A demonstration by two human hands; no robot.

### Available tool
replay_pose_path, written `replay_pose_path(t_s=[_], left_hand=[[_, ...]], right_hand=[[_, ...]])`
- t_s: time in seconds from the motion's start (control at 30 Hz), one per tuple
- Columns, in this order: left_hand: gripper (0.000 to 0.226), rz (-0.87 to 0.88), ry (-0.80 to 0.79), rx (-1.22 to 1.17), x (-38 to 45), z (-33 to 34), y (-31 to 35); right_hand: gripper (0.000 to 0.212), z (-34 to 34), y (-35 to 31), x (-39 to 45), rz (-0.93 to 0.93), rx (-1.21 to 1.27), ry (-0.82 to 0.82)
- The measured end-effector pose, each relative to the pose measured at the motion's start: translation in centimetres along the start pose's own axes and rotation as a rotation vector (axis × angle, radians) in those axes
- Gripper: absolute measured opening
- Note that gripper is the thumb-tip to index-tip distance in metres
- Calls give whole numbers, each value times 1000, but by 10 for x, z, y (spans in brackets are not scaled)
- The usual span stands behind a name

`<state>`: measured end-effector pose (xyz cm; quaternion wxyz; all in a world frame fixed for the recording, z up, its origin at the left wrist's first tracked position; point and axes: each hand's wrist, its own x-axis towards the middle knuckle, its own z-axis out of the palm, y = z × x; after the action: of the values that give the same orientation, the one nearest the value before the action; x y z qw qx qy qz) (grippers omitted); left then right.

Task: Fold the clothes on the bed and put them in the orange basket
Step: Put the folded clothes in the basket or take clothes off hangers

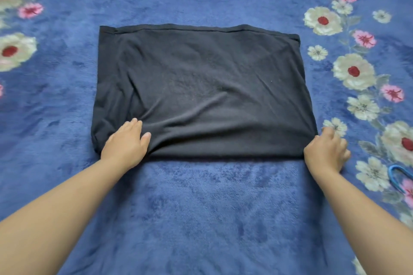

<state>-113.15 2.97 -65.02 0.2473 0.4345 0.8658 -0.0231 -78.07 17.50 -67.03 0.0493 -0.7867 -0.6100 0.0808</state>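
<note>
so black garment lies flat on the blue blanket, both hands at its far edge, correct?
Not quite: in the head view the left hand and right hand are at the near edge of the black garment, which lies flat on the blue blanket.

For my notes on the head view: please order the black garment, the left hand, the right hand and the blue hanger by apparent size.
1. black garment
2. left hand and right hand: alike, not ranked
3. blue hanger, partly cut off by the frame edge
</note>
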Motion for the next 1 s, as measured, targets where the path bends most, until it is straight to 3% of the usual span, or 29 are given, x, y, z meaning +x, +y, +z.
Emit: replay_pose_path(t_s=[0.07,0.13,0.23,0.3,0.47,0.57,0.63,0.7,0.77,1.0], left_hand=[[35,-53,244,-80,-11,-9,-3],[42,-185,395,-137,-23,-12,-13],[46,-483,320,-428,-30,-12,-39],[35,-484,256,-521,-34,-8,-50],[15,-473,335,-643,-35,-8,-63],[21,-483,339,-960,-28,-11,-69],[16,-499,240,-1128,-28,-13,-71],[3,-478,111,-1157,-29,-14,-71],[2,-465,83,-1180,-28,-14,-73],[19,-593,-13,-1539,-14,-31,-83]], right_hand=[[39,1,-9,-11,-160,63,130],[40,5,-19,-27,-410,125,200],[39,12,-45,-60,-705,110,150],[41,17,-62,-79,-797,85,74],[45,32,-91,-106,-820,-47,-102],[47,35,-93,-110,-807,-132,-170],[48,35,-94,-111,-797,-147,-205],[48,34,-95,-111,-782,-144,-210],[50,36,-96,-112,-769,-145,-228],[56,39,-94,-112,-696,-115,-268]])
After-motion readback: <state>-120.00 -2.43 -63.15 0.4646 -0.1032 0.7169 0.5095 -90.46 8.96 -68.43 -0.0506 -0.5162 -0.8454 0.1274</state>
